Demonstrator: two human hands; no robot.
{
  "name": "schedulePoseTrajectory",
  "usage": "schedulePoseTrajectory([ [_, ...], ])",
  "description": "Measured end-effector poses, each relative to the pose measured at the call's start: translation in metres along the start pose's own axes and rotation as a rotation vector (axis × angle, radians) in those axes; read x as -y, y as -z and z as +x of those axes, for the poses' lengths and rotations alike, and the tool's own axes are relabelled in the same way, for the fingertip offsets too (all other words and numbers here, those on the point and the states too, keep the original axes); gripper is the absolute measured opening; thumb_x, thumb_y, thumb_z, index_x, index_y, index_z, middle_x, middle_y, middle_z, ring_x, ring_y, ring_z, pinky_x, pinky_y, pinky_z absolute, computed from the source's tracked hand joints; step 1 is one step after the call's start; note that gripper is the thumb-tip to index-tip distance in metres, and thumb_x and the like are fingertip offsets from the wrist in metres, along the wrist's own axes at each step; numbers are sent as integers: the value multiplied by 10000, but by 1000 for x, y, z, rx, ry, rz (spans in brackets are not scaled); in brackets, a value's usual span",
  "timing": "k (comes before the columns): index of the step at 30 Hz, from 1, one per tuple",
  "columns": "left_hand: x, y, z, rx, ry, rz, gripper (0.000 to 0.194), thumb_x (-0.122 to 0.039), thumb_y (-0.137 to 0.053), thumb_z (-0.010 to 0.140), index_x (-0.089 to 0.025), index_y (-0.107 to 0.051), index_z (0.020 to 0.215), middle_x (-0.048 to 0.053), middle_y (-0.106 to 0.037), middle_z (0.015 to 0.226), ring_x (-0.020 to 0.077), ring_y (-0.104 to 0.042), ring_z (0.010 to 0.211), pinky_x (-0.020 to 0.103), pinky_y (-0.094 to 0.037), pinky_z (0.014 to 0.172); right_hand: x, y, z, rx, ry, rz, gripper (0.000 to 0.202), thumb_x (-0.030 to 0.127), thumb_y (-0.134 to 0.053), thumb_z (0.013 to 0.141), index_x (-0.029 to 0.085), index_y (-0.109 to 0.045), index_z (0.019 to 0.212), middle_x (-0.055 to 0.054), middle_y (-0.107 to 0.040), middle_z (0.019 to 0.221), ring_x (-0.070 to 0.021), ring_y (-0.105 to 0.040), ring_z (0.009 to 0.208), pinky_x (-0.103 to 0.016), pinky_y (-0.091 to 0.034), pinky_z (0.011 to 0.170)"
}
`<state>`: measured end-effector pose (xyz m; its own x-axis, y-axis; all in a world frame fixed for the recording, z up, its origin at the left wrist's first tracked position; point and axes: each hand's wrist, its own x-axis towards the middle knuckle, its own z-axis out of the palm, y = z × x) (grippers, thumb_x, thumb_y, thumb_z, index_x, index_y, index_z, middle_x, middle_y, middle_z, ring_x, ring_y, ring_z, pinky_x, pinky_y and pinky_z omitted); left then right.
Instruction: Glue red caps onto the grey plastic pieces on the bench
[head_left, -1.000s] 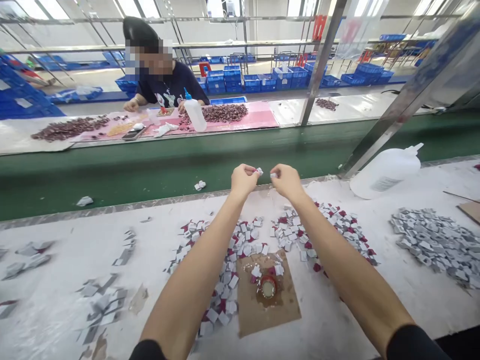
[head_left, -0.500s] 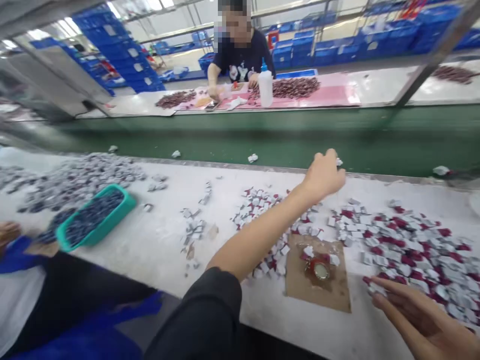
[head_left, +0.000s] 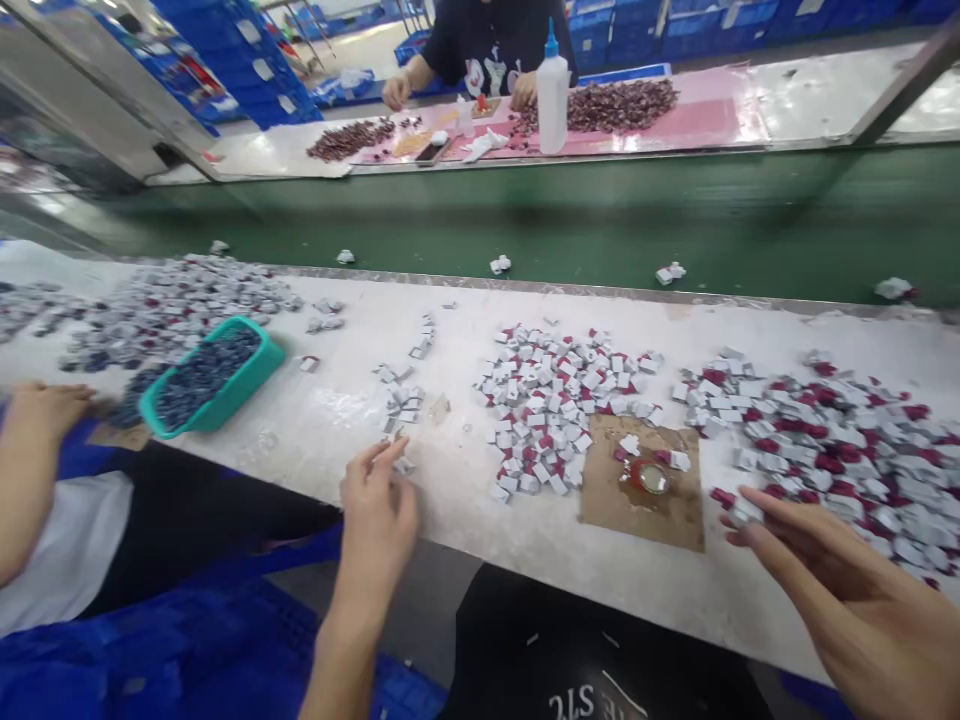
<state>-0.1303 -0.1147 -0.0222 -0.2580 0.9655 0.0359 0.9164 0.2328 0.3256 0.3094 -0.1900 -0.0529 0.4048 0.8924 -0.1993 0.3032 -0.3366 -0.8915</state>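
My right hand (head_left: 847,590) pinches a small white-and-maroon piece (head_left: 744,512) between thumb and fingertips, at the right of the brown board (head_left: 645,530). On that board lie a round, shiny, wet-looking dish (head_left: 652,478) with a red rim and a couple of small pieces. My left hand (head_left: 379,505) is low over the table's front edge, thumb and forefinger apart. Beside its fingertips is a small grey piece (head_left: 405,465), close to a loose cluster of grey pieces (head_left: 403,402). Whether the fingers touch that piece is unclear.
White-and-maroon pieces lie in a middle pile (head_left: 540,400) and a right pile (head_left: 832,440). A green conveyor belt (head_left: 420,225) carries spaced white pieces (head_left: 670,273). At left are a teal basket (head_left: 217,405) and a neighbour's hand (head_left: 49,410). A person (head_left: 495,50) works opposite.
My left hand has come back from the belt to the grey pieces at the front edge. A white piece now lies on the belt where it was. My right hand still holds its piece.
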Motion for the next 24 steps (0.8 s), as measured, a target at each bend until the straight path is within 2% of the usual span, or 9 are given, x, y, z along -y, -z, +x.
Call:
schedulePoseTrajectory([
  [2, 15, 4, 8, 53, -84, -5, 373, -386, -540, 1012, -224, -803, 1222, 204, -777, 1345, 437, -764, 1316, 635, -593, 1209, 13, -9, 2, 41, 21, 31, 267, 501, -927, 993, 348, -964, 1208, -51, -895, 1120, -223, -877, 907, -256, -738, 785],
  [4, 19, 7, 14, 83, -99, -22, 345, -475, -587, 1011, -251, -806, 1157, 159, -817, 1266, 398, -808, 1165, 570, -631, 1125, 22, -18, 4, 94, 49, 64, 224, 444, -890, 1040, 375, -957, 1243, -42, -888, 1139, -208, -868, 942, -263, -738, 833],
  [6, 12, 9, 15, 88, -49, -50, 363, -554, -652, 989, -270, -818, 1142, 107, -823, 1185, 327, -802, 953, 487, -658, 973, 28, -26, 5, 116, 73, 80, 218, 400, -857, 1074, 392, -949, 1272, -35, -881, 1126, -199, -855, 955, -265, -734, 826],
  [8, -2, 7, 13, 93, 28, -103, 376, -596, -709, 949, -276, -823, 1111, 77, -812, 1119, 280, -765, 839, 436, -651, 873, 32, -32, 5, 106, 94, 78, 217, 376, -847, 1082, 391, -948, 1273, -31, -882, 1099, -198, -852, 942, -272, -734, 814],
  [11, -25, -1, 9, 125, 165, -202, 381, -603, -747, 874, -270, -799, 1053, 81, -818, 1096, 294, -792, 897, 424, -663, 876, 34, -39, 5, 87, 117, 76, 228, 353, -835, 1084, 370, -948, 1281, -44, -895, 1109, -217, -865, 950, -309, -748, 818],
  [14, -36, -6, 8, 186, 245, -248, 391, -626, -775, 805, -273, -764, 972, 99, -849, 1230, 327, -834, 1015, 421, -676, 879, 32, -44, 4, 72, 120, 91, 234, 337, -832, 1081, 343, -949, 1283, -64, -907, 1132, -239, -877, 964, -341, -757, 818],
  [18, -28, -6, 8, 263, 262, -216, 397, -677, -767, 838, -286, -767, 905, 72, -858, 1357, 350, -846, 1165, 361, -650, 753, 29, -47, 2, 62, 106, 114, 227, 320, -830, 1080, 327, -947, 1274, -70, -912, 1144, -241, -881, 977, -344, -753, 831],
  [20, -21, -6, 9, 279, 250, -213, 397, -676, -758, 852, -287, -783, 929, 74, -874, 1289, 352, -848, 1152, 355, -645, 723, 28, -49, 2, 69, 105, 120, 230, 308, -825, 1081, 322, -946, 1276, -69, -907, 1137, -238, -877, 976, -343, -748, 839],
  [24, -17, -8, 13, 293, 216, -225, 417, -631, -799, 838, -271, -787, 1047, 76, -866, 1084, 360, -837, 1040, 437, -687, 833, 31, -52, 3, 89, 93, 131, 211, 312, -823, 1081, 308, -950, 1248, -65, -894, 1081, -235, -860, 950, -349, -736, 832],
])
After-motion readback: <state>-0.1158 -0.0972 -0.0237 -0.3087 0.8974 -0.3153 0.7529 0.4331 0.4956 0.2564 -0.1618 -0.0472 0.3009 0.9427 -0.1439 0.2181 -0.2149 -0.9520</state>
